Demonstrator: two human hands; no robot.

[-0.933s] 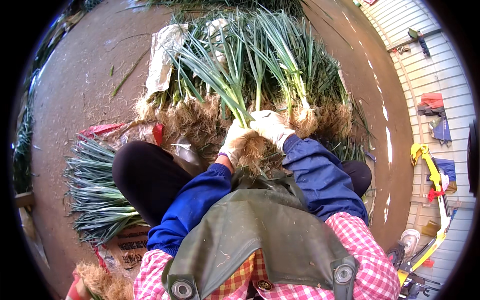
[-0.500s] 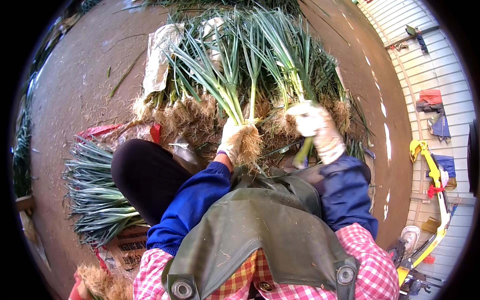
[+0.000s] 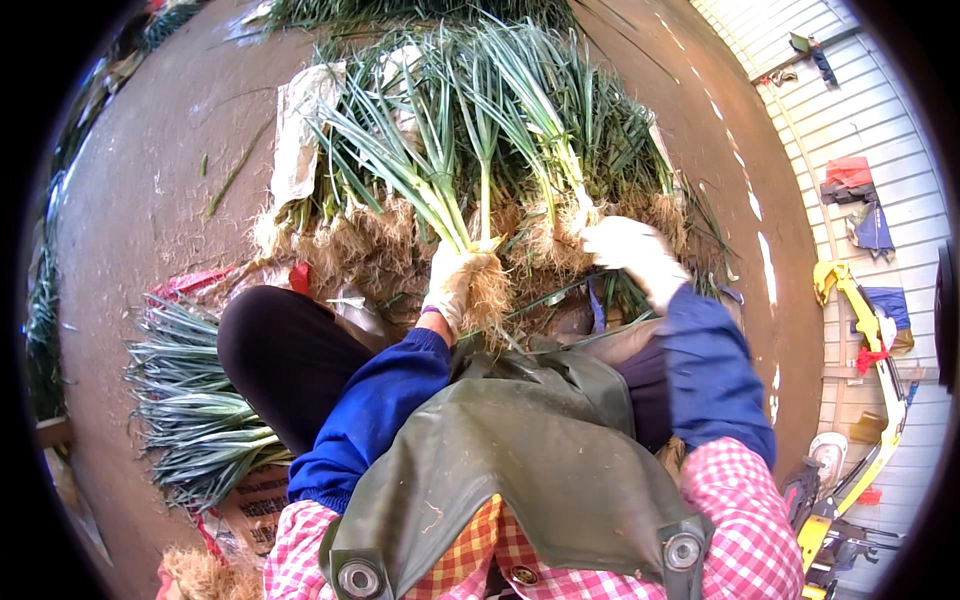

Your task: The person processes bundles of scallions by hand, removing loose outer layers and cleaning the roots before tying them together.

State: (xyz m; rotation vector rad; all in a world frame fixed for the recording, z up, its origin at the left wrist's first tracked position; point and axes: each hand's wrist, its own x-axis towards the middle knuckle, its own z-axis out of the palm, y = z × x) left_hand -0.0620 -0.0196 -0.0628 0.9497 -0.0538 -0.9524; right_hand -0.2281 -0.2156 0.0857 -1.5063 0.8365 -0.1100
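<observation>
My left hand [image 3: 456, 284], in a pale glove, is closed round the lower stems of a few green garlic plants [image 3: 432, 205]. Their tan, hairy roots [image 3: 490, 296] hang beside the fist, and the leaves fan out away from me. My right hand [image 3: 632, 256], gloved too and smeared by motion, is over the right side, by the roots of another green garlic stalk [image 3: 562, 150] lying on the heap. Whether its fingers touch or hold anything is hard to make out. Behind both hands lies the large heap of green garlic [image 3: 620, 135], roots toward me.
Trimmed-looking green garlic [image 3: 195, 385] is stacked at my left knee on printed sacking [image 3: 255, 505]. A white sack [image 3: 300, 130] lies at the heap's left edge. More greens [image 3: 420, 12] lie at the far end. A yellow-armed machine [image 3: 868, 340] stands at right by a pale slatted wall [image 3: 800, 90].
My right hand has swung away from near my lap, where a green piece hung below it, toward the roots at the right; that piece is gone from it. My left hand keeps its grip.
</observation>
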